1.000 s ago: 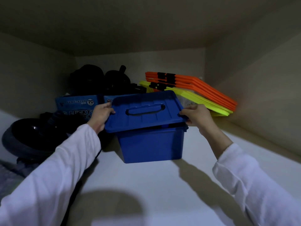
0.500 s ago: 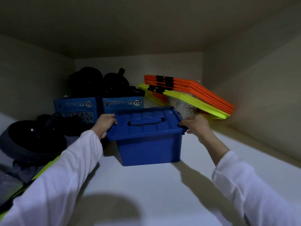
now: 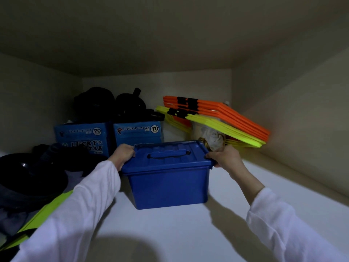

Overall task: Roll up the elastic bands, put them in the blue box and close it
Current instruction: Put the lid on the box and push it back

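The blue box (image 3: 168,184) stands on the white shelf (image 3: 188,233) inside a cupboard, its blue lid (image 3: 168,155) with a moulded handle shut on top. My left hand (image 3: 122,154) grips the lid's left rim. At the right rim my right hand (image 3: 226,157) holds the box too. Both sleeves are white. No elastic bands show; the inside of the box is hidden.
Two blue "Lucky Star" cartons (image 3: 105,137) stand behind the box, black gear (image 3: 113,104) on top. Orange and yellow flat frames (image 3: 217,120) lean at the back right over a white bundle (image 3: 211,138). A black bowl-like thing (image 3: 24,174) and yellow strip (image 3: 43,216) lie left.
The box has come down from mid-air and moved back onto the shelf, still held at both sides by my hands. The cartons behind it now show.
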`<control>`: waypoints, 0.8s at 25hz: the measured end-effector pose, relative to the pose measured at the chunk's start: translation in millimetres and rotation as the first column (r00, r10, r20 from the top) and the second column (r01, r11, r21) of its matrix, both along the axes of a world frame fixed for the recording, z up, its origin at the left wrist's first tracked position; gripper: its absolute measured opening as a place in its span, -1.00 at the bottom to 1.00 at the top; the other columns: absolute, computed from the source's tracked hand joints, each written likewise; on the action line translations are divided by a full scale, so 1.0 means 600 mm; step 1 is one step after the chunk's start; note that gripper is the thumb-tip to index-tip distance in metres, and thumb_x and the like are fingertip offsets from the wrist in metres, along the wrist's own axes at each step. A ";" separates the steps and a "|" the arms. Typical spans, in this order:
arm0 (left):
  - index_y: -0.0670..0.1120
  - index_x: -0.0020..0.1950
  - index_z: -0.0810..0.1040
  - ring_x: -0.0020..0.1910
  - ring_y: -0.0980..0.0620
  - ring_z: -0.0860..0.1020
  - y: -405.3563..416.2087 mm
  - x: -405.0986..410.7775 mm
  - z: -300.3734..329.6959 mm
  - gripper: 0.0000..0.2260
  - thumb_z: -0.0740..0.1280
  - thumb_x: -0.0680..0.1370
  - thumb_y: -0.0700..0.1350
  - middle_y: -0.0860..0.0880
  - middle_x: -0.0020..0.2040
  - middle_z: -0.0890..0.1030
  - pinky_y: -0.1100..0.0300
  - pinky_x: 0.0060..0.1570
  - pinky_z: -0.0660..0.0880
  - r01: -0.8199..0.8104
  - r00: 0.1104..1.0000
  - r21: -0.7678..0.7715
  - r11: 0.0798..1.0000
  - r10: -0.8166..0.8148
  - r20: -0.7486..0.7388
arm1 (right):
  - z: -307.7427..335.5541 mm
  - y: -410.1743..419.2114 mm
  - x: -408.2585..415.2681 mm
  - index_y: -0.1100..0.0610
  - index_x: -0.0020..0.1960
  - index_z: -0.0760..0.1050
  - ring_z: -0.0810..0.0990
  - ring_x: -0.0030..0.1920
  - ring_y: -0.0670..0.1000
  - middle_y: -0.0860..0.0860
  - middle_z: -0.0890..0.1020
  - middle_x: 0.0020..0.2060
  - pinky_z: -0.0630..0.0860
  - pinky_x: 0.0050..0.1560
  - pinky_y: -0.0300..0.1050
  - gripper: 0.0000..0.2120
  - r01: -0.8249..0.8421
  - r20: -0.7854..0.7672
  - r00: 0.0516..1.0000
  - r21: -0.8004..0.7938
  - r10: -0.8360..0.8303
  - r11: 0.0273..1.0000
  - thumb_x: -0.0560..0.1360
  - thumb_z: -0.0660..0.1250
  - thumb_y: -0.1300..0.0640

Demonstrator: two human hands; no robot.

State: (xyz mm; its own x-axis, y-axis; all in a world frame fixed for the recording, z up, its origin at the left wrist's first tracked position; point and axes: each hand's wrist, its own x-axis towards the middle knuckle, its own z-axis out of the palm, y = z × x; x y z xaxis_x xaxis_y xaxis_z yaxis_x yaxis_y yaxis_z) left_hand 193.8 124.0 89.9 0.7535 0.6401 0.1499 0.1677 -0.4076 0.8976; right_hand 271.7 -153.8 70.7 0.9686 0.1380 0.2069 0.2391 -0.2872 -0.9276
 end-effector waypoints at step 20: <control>-0.40 0.22 0.43 -0.07 -0.10 0.45 0.004 -0.008 -0.020 -0.66 0.33 0.48 -0.30 -0.33 0.21 0.53 0.19 -0.09 0.36 -0.145 0.989 -0.067 0.987 0.146 0.020 | -0.007 0.012 0.010 0.25 0.01 0.47 0.54 -0.06 0.09 0.17 0.57 -0.05 0.55 -0.05 -0.07 -0.84 -0.137 -0.216 0.960 0.189 0.177 0.972 0.44 0.33 0.26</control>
